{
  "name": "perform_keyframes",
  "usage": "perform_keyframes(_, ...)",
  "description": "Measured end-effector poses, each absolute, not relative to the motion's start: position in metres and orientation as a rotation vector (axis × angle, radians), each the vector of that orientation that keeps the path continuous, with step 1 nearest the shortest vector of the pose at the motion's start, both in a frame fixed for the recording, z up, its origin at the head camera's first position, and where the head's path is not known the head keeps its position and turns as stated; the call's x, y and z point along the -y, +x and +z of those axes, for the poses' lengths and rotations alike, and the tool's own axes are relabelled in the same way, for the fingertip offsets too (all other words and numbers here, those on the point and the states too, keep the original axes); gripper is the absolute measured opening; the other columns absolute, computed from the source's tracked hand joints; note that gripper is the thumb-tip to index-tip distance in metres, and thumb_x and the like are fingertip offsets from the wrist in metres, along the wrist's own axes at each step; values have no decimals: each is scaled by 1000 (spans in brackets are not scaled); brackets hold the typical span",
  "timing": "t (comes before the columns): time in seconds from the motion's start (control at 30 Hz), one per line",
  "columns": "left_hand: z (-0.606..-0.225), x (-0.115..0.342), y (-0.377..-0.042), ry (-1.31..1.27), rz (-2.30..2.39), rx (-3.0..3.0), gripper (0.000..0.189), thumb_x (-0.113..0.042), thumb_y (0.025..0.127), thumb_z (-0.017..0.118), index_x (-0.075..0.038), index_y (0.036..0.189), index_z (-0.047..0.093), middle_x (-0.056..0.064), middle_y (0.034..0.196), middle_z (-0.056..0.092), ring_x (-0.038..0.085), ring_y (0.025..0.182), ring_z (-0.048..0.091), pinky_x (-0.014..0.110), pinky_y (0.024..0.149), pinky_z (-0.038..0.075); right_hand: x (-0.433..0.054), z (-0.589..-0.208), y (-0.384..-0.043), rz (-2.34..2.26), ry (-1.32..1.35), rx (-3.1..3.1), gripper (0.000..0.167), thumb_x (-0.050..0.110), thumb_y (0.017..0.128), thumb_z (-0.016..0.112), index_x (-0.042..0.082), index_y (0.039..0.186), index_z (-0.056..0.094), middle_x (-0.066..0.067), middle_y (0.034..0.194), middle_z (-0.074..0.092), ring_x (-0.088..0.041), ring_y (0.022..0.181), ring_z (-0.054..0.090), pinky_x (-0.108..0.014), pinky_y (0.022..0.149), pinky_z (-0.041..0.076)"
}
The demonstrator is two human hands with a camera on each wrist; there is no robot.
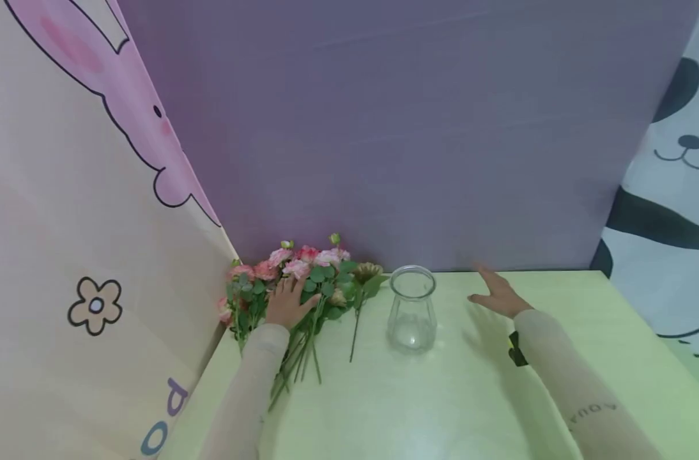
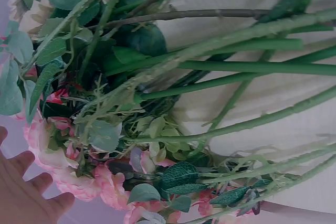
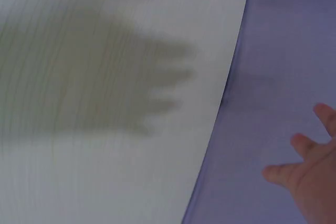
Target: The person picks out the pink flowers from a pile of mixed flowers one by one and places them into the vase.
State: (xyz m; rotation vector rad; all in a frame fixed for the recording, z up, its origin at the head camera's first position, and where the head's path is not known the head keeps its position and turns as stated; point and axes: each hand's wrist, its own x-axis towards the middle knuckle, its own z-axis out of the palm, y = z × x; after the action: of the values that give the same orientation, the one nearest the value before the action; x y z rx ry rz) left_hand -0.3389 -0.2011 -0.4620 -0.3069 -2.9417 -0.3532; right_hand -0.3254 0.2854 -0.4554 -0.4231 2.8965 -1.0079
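My left hand (image 1: pixel 289 305) is spread, fingers apart, over a pile of pink flowers (image 1: pixel 296 269) with green leaves and long stems. In the left wrist view its fingers (image 2: pixel 41 183) show beside the pink blooms (image 2: pixel 73 182), and green stems (image 2: pixel 247 69) run off to the right. To the right of the pile stands a clear glass vase (image 1: pixel 412 319), upright, with nothing in it. Farther right, my right hand (image 1: pixel 497 297) hovers above the table with straight fingers, holding nothing. The right wrist view shows its fingertips (image 3: pixel 294 150) and its shadow on the tabletop.
The pale table (image 1: pixel 372 415) meets a purple-grey backdrop (image 1: pixel 418 140) along its far edge. A cartoon-printed wall (image 1: pixel 96 255) closes the left side, close to the flowers. On the right hangs a panda-printed wall (image 1: pixel 671 275). One flower stem (image 1: pixel 355 335) lies toward the vase.
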Motion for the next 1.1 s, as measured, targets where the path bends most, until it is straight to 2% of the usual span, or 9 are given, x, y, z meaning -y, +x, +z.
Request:
perform_keyframes(0.1, -460, 199, -340, -303, -358, 2927, 72, -56, 93, 44, -12, 148, 28, 23, 148, 30, 44, 135, 26, 65, 104, 25, -277, -458, -323, -1187, -479, -2753, 87, 26, 91, 59, 8, 151, -2, -26, 154, -3, -50, 138, 0, -71, 104, 6)
perform_keyframes(0.27, -459, 195, -338, -284, -372, 2891, 68, -51, 95, 45, -3, 143, 37, 25, 138, 42, 42, 127, 38, 59, 102, 34, -253, -461, -317, -1365, -478, -2611, 92, 32, 89, 64, 20, 152, -1, -16, 157, -2, -45, 140, -1, -73, 103, 7)
perform_keyframes(0.5, -459, 191, -333, -284, -409, 2854, 57, -38, 94, 55, 1, 134, 47, 25, 123, 56, 39, 104, 58, 52, 81, 51, -218, -473, -316, -1489, -517, -2561, 100, 31, 84, 71, 30, 152, -2, -12, 158, 4, -43, 141, 6, -74, 101, 12)
perform_keyframes(0.7, -464, 187, -330, -226, -495, 2844, 46, -31, 92, 61, 1, 124, 54, 22, 112, 61, 31, 84, 63, 44, 66, 54, -192, -482, -315, -1627, -494, -2536, 107, 25, 80, 76, 31, 151, -3, -16, 157, 7, -43, 141, 6, -74, 101, 10)
perform_keyframes(0.9, -473, 183, -325, -143, -575, 2818, 42, -25, 88, 67, 4, 117, 57, 20, 101, 65, 31, 83, 64, 45, 67, 53, -175, -490, -309, -1700, -433, -2598, 112, 30, 76, 79, 28, 151, -5, -16, 155, 16, -44, 139, 15, -72, 102, 15)
perform_keyframes(1.1, -480, 184, -319, -98, -675, 2813, 41, -20, 85, 70, 7, 114, 58, 19, 90, 66, 29, 77, 64, 41, 62, 53, -162, -494, -302, -1773, -397, -2587, 112, 21, 75, 80, 30, 151, -1, -16, 153, 23, -42, 140, 14, -69, 105, 13)
